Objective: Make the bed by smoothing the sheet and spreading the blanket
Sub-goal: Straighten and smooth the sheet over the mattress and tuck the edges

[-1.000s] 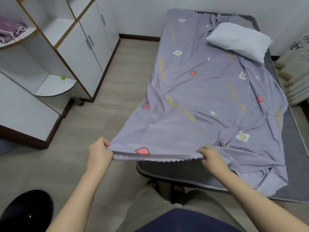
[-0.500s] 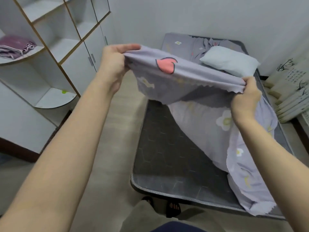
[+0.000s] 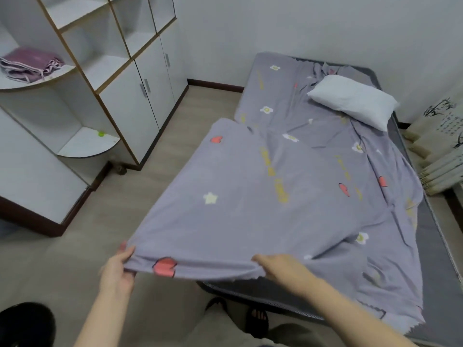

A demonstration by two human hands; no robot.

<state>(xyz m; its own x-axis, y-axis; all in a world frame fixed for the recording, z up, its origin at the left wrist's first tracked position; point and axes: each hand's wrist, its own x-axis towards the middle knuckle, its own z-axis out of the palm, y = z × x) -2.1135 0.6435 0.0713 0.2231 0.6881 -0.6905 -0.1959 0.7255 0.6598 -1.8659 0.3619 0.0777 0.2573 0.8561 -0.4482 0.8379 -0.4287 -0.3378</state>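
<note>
Head camera looks down the length of a bed from its foot. The left hand [image 3: 116, 269] grips the near left corner of the lilac sheet [image 3: 263, 209], fingers curled over the hem and thumb beneath. The right hand [image 3: 280, 269] holds the same hem further along, fingers folded round the edge, though blur softens the detail. Between the hands the hem is pulled taut and lifted clear of the dark mattress [image 3: 431, 236]. The sheet's near left part billows out past the bed's left side, over the floor. Further up it lies rumpled on the mattress, and its right edge trails off the near right corner. The mattress shows bare along the right side and at the foot. A white pillow [image 3: 350, 102] lies at the far right end, on the sheet.

To the left stands a white shelf unit [image 3: 82, 71]. One curved open shelf holds a folded purple cloth [image 3: 27, 63]. A lower curved shelf holds a small green object [image 3: 101, 133], too small to identify. The other open compartments show only their boards, and the cupboard doors [image 3: 147, 96] are closed.
</note>
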